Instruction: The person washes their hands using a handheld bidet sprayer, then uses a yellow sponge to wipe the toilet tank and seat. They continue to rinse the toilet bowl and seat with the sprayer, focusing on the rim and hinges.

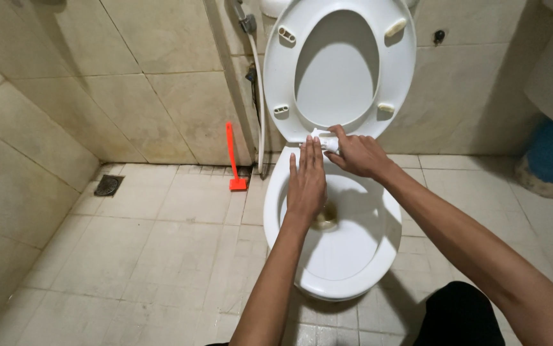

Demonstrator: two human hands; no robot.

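Right hand [360,154] clamped on white cloth [325,141] at seat hinge | left hand [306,182] flat, fingers apart, empty | cloth likely light, soft; best pinched bunched.

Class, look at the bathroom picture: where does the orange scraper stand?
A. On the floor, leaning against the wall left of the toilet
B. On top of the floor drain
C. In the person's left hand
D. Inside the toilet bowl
A: the orange scraper stands on the tiled floor against the wall, left of the toilet, apart from both hands and the drain.
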